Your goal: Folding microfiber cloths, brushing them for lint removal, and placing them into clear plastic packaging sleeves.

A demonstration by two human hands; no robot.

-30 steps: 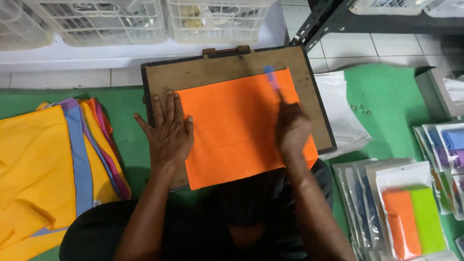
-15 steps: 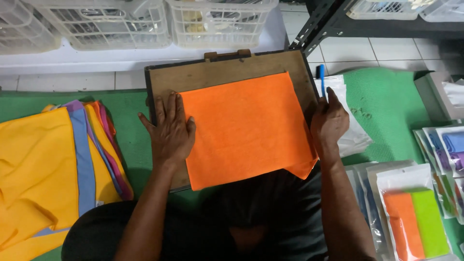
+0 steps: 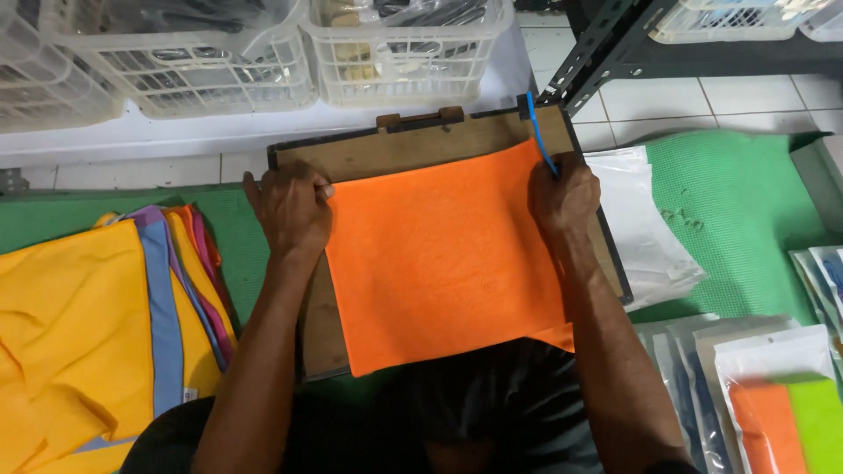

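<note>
1 orange cloth (image 3: 443, 263), 2 hands (image 3: 294, 211), 1 board (image 3: 413, 149)

Board (image 3: 413, 145) mostly hidden beneath orange cloth (image 3: 443, 263). Cloth's top corners covered by left hand (image 3: 290, 209) and right hand (image 3: 564, 195). Yellow fabric (image 3: 70, 342) and packets (image 3: 773, 395) cut off at frame edges.

Both forearms are bare from the elbow down to the left hand (image 3: 292, 211) and the right hand (image 3: 563, 197), with no sleeves, watch or rings showing, and a dark garment covers the lap below them.
</note>
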